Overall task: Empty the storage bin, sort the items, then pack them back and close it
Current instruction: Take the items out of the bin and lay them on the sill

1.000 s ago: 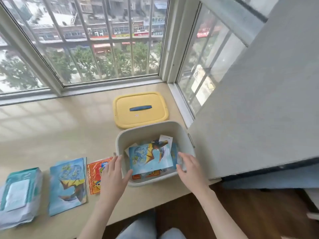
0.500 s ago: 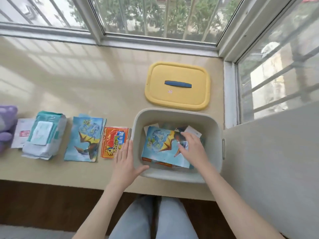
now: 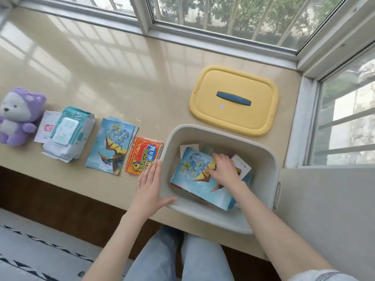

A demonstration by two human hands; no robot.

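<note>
Left hand (image 3: 150,187) flat, fingers straight, against the left outer wall of the pale grey storage bin (image 3: 261,157), thumb at its near rim. Right hand (image 3: 223,169) inside, fingers curled onto a blue dragon leaflet (image 3: 194,179) atop loose papers. Sits open at lower centre, near the sill (image 3: 121,78) edge, right handle beside a grey wall (image 3: 324,209). Yellow lid (image 3: 233,114) just above. Leftward in a row: red packet (image 3: 142,157), leaflet stack (image 3: 111,145), wipes pack (image 3: 69,132), purple plush (image 3: 18,116). Wide sill between row and window.
</note>
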